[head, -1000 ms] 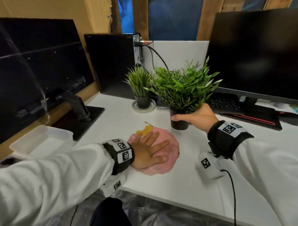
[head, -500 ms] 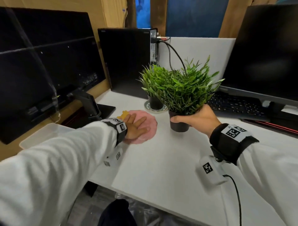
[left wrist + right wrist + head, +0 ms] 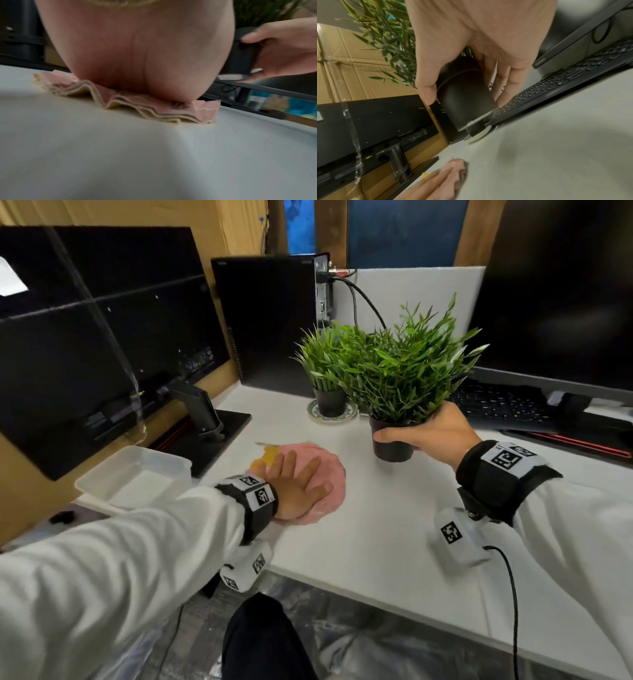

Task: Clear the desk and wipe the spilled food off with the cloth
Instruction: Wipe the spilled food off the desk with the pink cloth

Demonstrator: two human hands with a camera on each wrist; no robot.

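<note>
Cloth [image 3: 318, 474], pink and folded in layers, lies on the white table [image 3: 370, 529] near its left front, covering most of the spill; yellow food [image 3: 263, 458] shows at its far-left edge. Left hand [image 3: 296, 486] rests flat on the cloth, fingers straight and spread, gripping nothing; the flat palm seems meant to press the cloth down for wiping. Right hand [image 3: 431, 433] holds a plant [image 3: 404, 371] by its black pot [image 3: 390, 445], thumb on the near side and fingers curled round the far side. The pot appears lifted just off the table, probably to keep it out of the wiping path. A second plant [image 3: 325, 361] stands on a saucer [image 3: 330, 412] farther back, away from the spill. An open plastic box [image 3: 133, 474] sits at the left, beside the cloth. Monitors flank the scene; a keyboard [image 3: 500, 405] lies far right. A logo on the right monitor's bezel is too blurred to read. Wristbands carry square coded markers only.
</note>
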